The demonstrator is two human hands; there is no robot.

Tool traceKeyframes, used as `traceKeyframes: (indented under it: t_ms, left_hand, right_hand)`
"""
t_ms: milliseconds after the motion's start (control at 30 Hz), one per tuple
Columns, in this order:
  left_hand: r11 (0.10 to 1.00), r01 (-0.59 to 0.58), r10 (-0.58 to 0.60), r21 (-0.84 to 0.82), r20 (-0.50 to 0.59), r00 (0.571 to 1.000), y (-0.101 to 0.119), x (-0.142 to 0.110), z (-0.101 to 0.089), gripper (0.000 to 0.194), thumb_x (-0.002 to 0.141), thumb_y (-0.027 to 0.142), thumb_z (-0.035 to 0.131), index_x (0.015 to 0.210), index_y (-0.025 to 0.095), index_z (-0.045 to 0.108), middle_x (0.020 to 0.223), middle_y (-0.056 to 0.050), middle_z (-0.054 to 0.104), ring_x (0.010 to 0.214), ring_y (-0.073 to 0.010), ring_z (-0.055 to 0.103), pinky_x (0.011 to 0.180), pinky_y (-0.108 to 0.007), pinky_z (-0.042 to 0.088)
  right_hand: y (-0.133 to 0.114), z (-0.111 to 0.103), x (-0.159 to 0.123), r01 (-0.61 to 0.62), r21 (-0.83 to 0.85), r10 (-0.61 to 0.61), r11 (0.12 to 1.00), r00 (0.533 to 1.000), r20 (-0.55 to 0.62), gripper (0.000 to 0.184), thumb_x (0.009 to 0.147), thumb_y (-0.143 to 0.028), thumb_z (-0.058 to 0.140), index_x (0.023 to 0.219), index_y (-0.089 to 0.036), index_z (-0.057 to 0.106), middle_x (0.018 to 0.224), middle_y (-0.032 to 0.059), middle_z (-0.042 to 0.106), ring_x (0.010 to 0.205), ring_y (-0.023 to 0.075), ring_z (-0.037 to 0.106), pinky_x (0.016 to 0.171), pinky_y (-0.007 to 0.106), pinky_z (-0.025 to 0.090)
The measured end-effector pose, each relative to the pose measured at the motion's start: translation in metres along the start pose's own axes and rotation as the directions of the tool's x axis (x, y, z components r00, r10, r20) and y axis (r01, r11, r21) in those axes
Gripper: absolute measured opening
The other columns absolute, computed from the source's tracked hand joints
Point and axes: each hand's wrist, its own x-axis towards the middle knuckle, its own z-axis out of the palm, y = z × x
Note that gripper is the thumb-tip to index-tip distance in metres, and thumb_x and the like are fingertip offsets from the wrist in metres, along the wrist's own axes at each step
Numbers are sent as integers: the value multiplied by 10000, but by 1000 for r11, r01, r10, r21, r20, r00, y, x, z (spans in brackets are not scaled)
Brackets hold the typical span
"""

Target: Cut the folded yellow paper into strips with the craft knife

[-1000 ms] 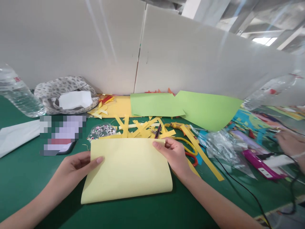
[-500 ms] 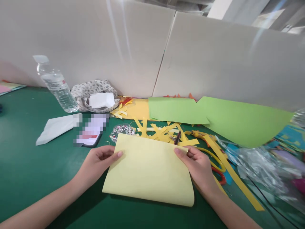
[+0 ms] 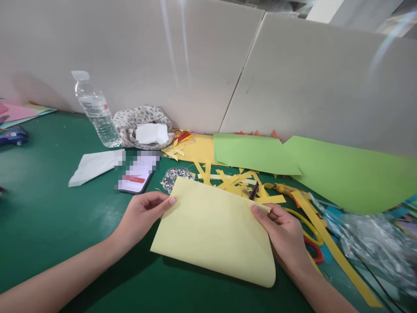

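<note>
A pale yellow sheet of paper [image 3: 215, 230], curved over at its near edge as if bent double, is held between my two hands above the green table. My left hand [image 3: 143, 217] pinches its upper left corner, thumb on top and fingers behind. At the upper right corner my right hand [image 3: 286, 230] grips it the same way, its fingers partly hidden by the sheet. Just beyond the paper lie yellow paper strips [image 3: 233, 180] and a round clear case of small googly eyes [image 3: 176, 176]. Scissors with yellow and red handles [image 3: 314, 250] lie partly behind my right hand.
Left of centre are a phone [image 3: 138, 174], a white tissue [image 3: 94, 167], a water bottle [image 3: 97, 115] and a patterned pouch [image 3: 143, 117]. Green paper [image 3: 342, 174] lies along the grey partition [image 3: 293, 78]. A yellow glue gun [image 3: 286, 189] and clear plastic wrap [image 3: 374, 243] are on the right.
The view has turned slightly left, so everything appears shifted right. Both hands keep hold of the yellow paper, which now tilts a little more, its right side lower.
</note>
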Motion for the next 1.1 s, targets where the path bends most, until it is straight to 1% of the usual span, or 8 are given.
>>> traceKeyframes:
  t_ms: [333, 400, 567, 633, 700, 800, 900, 1100]
  left_hand:
    - [1000, 10, -9, -20, 34, 999, 0, -1, 0, 436, 737, 585, 666, 693, 151, 639, 616, 25, 524, 563, -83, 439, 495, -171, 322]
    - [999, 13, -11, -39, 61, 998, -1, -2, 0, 433, 752, 584, 655, 714, 152, 648, 631, 25, 531, 573, -80, 445, 506, -167, 332]
    - [999, 9, -7, -47, 56, 998, -2, -1, 0, 417, 761, 563, 660, 699, 150, 667, 607, 36, 518, 559, -63, 424, 498, -146, 330]
    - [998, 14, -10, -63, 52, 999, -1, -1, 0, 397, 750, 552, 678, 712, 156, 687, 623, 28, 560, 565, -66, 454, 498, -144, 353]
    - [994, 27, -23, -102, 40, 999, 0, 1, 0, 365, 725, 534, 712, 762, 171, 712, 690, 9, 636, 602, -84, 521, 513, -151, 400]
    - [985, 12, -16, -172, -26, 1000, 2, 4, -1, 344, 674, 487, 773, 855, 197, 733, 813, -16, 712, 700, -127, 613, 566, -172, 482]
    - [982, -38, 23, -188, -79, 997, 3, 8, -5, 336, 654, 461, 794, 856, 198, 740, 835, -24, 726, 744, -144, 640, 589, -181, 520]
    - [984, -45, 33, -170, -68, 997, 3, 10, -8, 314, 662, 468, 784, 798, 189, 731, 808, -25, 725, 723, -140, 644, 587, -184, 538]
  right_hand:
    - [0, -1, 0, 0, -13, 0, 1000, 1000, -8, 374, 639, -506, 787, 748, -169, 665, 611, 7, 634, 521, 130, 544, 441, 208, 401]
    - [-1, -1, 0, -2, -5, 2, 1000, 1000, -5, 375, 642, -507, 786, 729, -166, 657, 594, 3, 623, 505, 123, 531, 431, 205, 391]
    - [-2, 0, -1, -2, 20, 2, 1000, 1000, 0, 381, 635, -509, 790, 738, -166, 660, 605, 6, 634, 514, 125, 541, 444, 203, 402]
    - [-1, 0, 0, 10, 9, -10, 1000, 1000, 5, 382, 631, -510, 791, 730, -166, 658, 607, 8, 634, 517, 126, 541, 449, 206, 403]
    - [-1, -1, 0, 30, -20, -30, 999, 1000, 8, 380, 630, -512, 789, 711, -166, 656, 589, 7, 620, 509, 126, 528, 444, 210, 393]
    - [-1, -2, 0, 63, -75, -63, 995, 998, 4, 372, 619, -513, 787, 682, -168, 661, 559, 6, 597, 489, 126, 502, 432, 220, 376]
    - [-2, -2, -1, 71, -106, -72, 992, 997, 2, 360, 603, -504, 791, 668, -173, 666, 549, 11, 598, 477, 129, 492, 419, 225, 364]
    - [-2, -1, 0, 88, -100, -87, 991, 996, 18, 347, 596, -496, 788, 652, -179, 661, 528, 9, 590, 468, 133, 494, 413, 229, 369]
